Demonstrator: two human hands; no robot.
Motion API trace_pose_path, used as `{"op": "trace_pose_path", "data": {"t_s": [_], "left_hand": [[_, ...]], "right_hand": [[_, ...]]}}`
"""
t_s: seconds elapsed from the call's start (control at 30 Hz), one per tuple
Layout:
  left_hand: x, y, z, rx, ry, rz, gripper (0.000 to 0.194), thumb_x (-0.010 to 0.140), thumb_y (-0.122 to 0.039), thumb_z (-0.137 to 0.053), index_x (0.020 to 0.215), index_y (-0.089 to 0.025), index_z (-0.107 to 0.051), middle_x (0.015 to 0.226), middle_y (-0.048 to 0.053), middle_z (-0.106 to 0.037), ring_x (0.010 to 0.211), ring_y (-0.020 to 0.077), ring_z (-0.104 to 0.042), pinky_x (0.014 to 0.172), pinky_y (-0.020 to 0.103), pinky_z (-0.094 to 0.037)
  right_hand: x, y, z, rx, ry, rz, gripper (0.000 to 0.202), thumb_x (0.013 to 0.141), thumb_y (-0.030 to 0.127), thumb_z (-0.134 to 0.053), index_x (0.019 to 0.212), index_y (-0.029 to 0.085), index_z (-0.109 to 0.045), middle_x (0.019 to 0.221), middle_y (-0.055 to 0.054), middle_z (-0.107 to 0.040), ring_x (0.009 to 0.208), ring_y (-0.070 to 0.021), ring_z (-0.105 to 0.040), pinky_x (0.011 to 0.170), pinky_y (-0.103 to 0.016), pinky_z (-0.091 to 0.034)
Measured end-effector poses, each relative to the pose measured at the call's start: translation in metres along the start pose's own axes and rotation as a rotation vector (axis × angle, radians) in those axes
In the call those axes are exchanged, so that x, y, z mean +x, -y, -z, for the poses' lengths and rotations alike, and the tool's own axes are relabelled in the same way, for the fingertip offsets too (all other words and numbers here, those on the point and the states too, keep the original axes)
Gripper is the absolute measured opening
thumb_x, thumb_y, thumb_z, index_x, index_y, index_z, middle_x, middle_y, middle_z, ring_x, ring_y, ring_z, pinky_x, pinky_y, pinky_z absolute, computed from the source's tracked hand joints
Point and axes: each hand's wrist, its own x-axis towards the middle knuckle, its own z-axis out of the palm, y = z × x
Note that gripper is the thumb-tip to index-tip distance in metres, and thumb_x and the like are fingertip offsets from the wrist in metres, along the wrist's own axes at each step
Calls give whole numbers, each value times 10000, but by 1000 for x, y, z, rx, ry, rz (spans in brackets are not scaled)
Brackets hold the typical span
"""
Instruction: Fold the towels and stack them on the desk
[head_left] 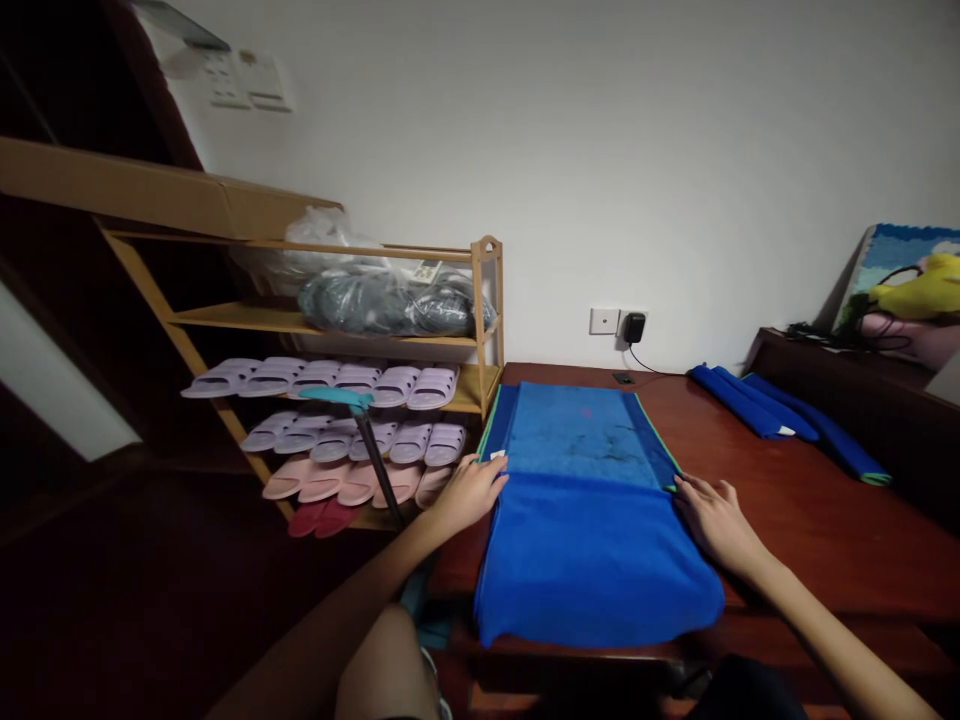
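Observation:
A blue towel (585,560) with green edging lies spread on the reddish-brown table, its near end hanging at the front edge. Its far part shows a lighter blue face with dark marks, and a fold line crosses its middle. At the left end of that fold, my left hand (472,490) pinches the towel's edge beside a small white tag. My right hand (716,515) has its fingers closed on the green-edged right side at the same height.
Rolled or folded blue towels (757,405) lie at the table's back right. A wooden rack (480,330) with slippers and bagged items stands at the left. A black plug (634,327) sits in the wall socket. A yellow plush toy (926,290) is at the far right.

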Motion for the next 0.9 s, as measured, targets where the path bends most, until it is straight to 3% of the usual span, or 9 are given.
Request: {"op": "trace_pose_path", "data": {"t_s": [0.13, 0.27, 0.37, 0.43, 0.53, 0.73, 0.8, 0.9], "left_hand": [[-17, -10, 6, -21, -48, -22, 252, 906, -236, -453, 1098, -195, -612, 1138, 95, -667, 1035, 258, -613, 950, 405, -409], [-28, -12, 15, -226, -67, 12, 257, 903, -284, -443, 1073, -214, -622, 1196, 88, -640, 1105, 260, -570, 979, 411, -389], [-33, -12, 29, -429, -73, 56, 208, 899, -328, -454, 938, -228, -633, 1182, 71, -639, 1113, 247, -555, 976, 385, -390], [-38, -14, 42, -556, -46, 88, 199, 899, -352, -466, 912, -222, -615, 1033, 53, -673, 986, 221, -599, 884, 337, -441], [-47, -22, 66, -707, 29, 126, 192, 882, -377, -495, 873, -208, -585, 749, -12, -620, 722, 162, -589, 673, 249, -453], [-68, -35, 109, -855, 130, 130, 181, 804, -371, -561, 771, -198, -603, 728, -13, -595, 658, 140, -553, 586, 214, -412], [-70, -37, 114, -899, 111, 183, 199, 786, -397, -576, 766, -199, -592, 667, -21, -584, 589, 130, -531, 532, 208, -390], [-66, -38, 114, -959, -30, 232, 216, 766, -413, -603, 764, -200, -566, 561, -49, -525, 498, 104, -464, 469, 191, -336]], "right_hand": [[-16, 9, 9, 83, 7, -49, 419, 966, 378, -251, 1234, 184, -508, 1271, -167, -566, 1210, -257, -488, 978, -503, -267], [-25, 16, 25, 213, -40, -141, 414, 948, 389, -272, 1272, 239, -482, 1314, -152, -533, 1217, -268, -482, 960, -519, -294], [-31, 16, 42, 391, -80, -181, 317, 916, 420, -349, 1094, 264, -561, 1222, -131, -593, 1097, -263, -555, 911, -475, -370], [-37, 14, 55, 568, -87, -224, 252, 893, 449, -402, 930, 257, -559, 1041, -103, -649, 929, -226, -600, 839, -393, -438], [-47, 12, 76, 798, -99, -312, 236, 875, 469, -441, 874, 247, -521, 829, -45, -615, 776, -172, -578, 738, -278, -476], [-60, 12, 114, 959, -175, -390, 223, 811, 461, -550, 792, 239, -562, 731, -18, -551, 662, -146, -542, 600, -218, -478], [-60, 13, 125, 975, -197, -415, 222, 785, 462, -579, 753, 243, -573, 676, -10, -533, 587, -137, -517, 523, -216, -460], [-53, 15, 138, 981, -277, -488, 223, 736, 477, -626, 753, 258, -588, 650, -7, -538, 541, -142, -512, 463, -230, -451]]}}
